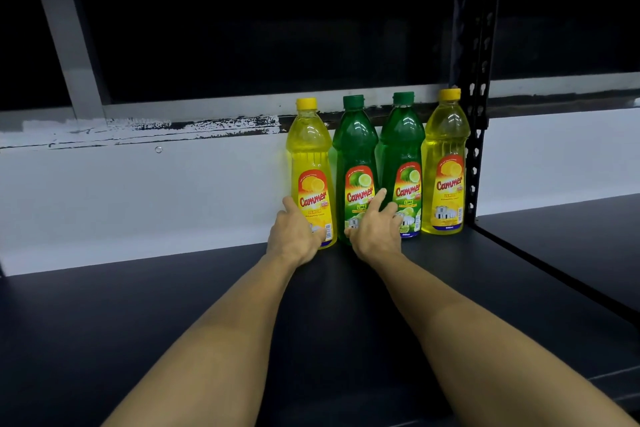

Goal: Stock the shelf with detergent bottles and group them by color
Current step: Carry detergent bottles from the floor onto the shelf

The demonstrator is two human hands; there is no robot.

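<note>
Four dish-liquid bottles upright in a row at the back of a dark shelf (173,305), against a white back panel (138,191). Left to right: lemon bottle with yellow cap (310,156), lime bottle with green cap (355,149), second lime bottle (403,146), second lemon bottle (445,156). Neighbouring bottles touching or just beside one another; the far-right one next to a black perforated upright post (479,80).

Left hand (294,236) stretched forward, its fingers (320,234) curled loosely against the lower front of the left lemon bottle, over the bottom of the label; thumb raised just left of the bottle. Touching, but a closed grip around it not shown: fingers partly spread, hard to say whether holding or only resting.

Right hand (375,236) stretched forward beside it, fingers (379,198) spread wide. Index fingertip up between the two lime bottles, over the label edge of the left one; thumb low against the base of that same lime bottle; remaining fingers lying across the lower label of the second lime bottle. Nothing clasped in this hand.

Both lime bottles behind the right fingers, the left lemon bottle behind the left fingers, the right lemon bottle well clear to the right of all fingers, untouched.

Both bare forearms reaching in from the lower edge across the shelf. Grey frame rail (62,28) slanting up at the upper left, darkness behind
</note>
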